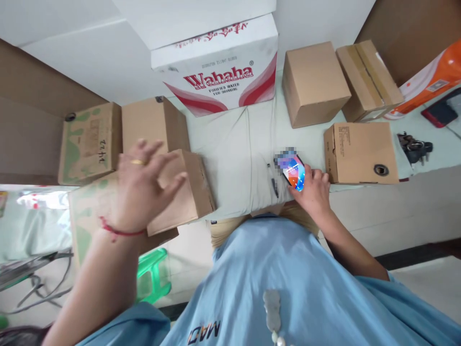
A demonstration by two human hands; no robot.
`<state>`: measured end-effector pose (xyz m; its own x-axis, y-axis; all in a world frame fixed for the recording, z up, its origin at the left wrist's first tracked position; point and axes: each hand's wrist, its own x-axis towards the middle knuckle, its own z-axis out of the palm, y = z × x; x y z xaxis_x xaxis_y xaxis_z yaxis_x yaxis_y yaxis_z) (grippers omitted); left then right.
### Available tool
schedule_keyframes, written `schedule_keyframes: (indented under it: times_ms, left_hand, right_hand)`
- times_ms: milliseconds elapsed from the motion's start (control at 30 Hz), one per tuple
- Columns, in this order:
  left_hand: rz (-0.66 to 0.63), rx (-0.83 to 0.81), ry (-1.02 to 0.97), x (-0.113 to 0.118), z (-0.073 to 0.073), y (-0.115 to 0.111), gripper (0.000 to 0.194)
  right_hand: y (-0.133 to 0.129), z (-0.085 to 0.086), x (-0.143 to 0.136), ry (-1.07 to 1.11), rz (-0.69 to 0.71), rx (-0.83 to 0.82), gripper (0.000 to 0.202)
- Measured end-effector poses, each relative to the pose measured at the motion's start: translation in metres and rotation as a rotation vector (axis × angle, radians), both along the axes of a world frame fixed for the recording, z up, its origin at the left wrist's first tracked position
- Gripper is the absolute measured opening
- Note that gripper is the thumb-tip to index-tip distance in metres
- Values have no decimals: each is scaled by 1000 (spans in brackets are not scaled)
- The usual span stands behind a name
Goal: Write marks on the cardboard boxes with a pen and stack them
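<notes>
My left hand, with a ring and a red string bracelet, is raised in front of the cardboard boxes on the left. Its fingers are spread and nothing is in them. Behind it is a plain brown box near the table's front edge; whether the hand touches it I cannot tell. My right hand grips the lower right edge of a smartphone whose screen is lit in bright colours. Part of that screen is blurred out. Beside the phone, a black pen lies on the table cloth.
A white and red Wahaha water carton stands at the back of the pale table. More boxes stand on the right, such as one with a round hole. Keys lie beyond it. A green stool is below left.
</notes>
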<state>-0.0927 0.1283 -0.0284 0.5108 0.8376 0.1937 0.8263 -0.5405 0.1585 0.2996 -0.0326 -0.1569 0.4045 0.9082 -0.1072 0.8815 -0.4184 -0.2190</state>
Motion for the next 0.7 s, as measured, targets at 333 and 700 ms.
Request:
schedule_keyframes:
  times_ms: [333,700]
  left_hand:
    - [-104,-169,80,22,-67,-81,25]
    - [-128,59,-296,56,-63,-106,17]
  right_hand:
    - [-2,0,4,18,30,6,84]
    - [-1,15,3,87,148,141,69]
